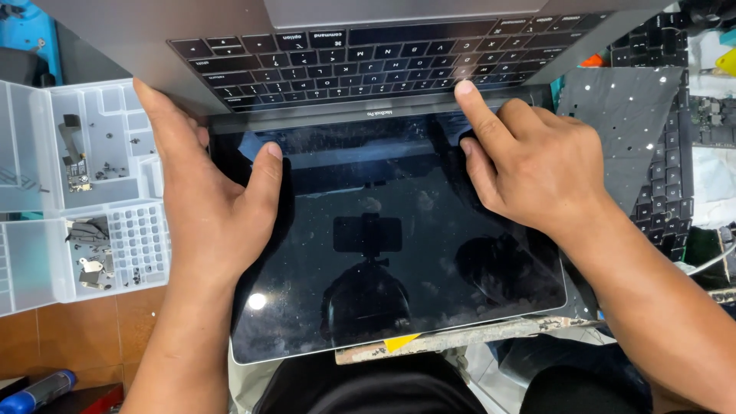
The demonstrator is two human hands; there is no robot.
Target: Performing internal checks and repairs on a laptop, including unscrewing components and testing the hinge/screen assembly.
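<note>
Nearest the camera, dark trousers [368, 387] at the bottom edge, with a blue-handled tool [38, 389] lying at lower left on a brown tabletop [77, 333]. Just above, a worn board edge [460, 337] with a small yellow triangle [400, 343] peeking from under the near rim of a laptop [383, 253], opened flat and turned so the dusty, dark screen [399, 245] faces up toward the viewer. Left hand [207, 207] spread wide and flat, palm pressing the screen's left border, thumb [264, 180] angled onto the glass, fingers reaching up along the left edge toward the hinge; holding nothing. Right hand [529, 165] loosely curled on the upper right part of the screen, index finger [471, 103] stretched out with its tip touching the hinge strip, other fingers tucked on the glass; nothing gripped. Left of the laptop, a clear plastic parts tray [84, 192] with many small compartments, some holding tiny screws and metal bits. Right of it, a grey perforated sheet [621, 123] lying over a loose black keyboard [667, 176]. Farther off, the laptop's own keyboard [383, 57] with black keys, seen upside down, and the grey trackpad [383, 11] at the top edge.
</note>
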